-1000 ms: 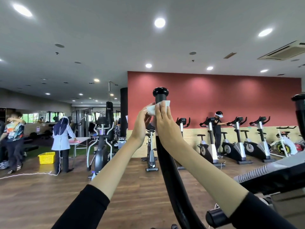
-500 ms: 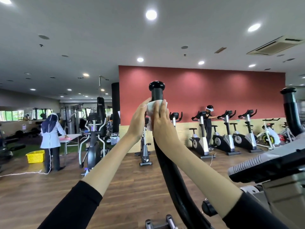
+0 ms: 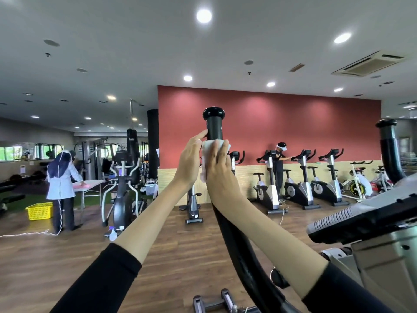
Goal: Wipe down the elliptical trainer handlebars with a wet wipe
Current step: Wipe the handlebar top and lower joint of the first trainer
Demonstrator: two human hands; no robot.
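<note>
A brown wooden floor [image 3: 67, 256] runs back to a dark red wall [image 3: 293, 123] lined with upright exercise bikes [image 3: 297, 186]. At the near right stands the grey elliptical trainer [image 3: 372, 222], its second black handlebar [image 3: 389, 150] rising behind the console. The black curved handlebar [image 3: 239, 245] sweeps up through the middle to a knobbed cap. Just below that cap the right hand [image 3: 220, 166] grips the bar from the right, its fingers [image 3: 220, 147] curled round the white wet wipe [image 3: 208, 146] and clamping it against the bar. The left hand [image 3: 189, 161] rests on the bar's left side, fingers straight and together, tips touching the bar just above the wipe.
</note>
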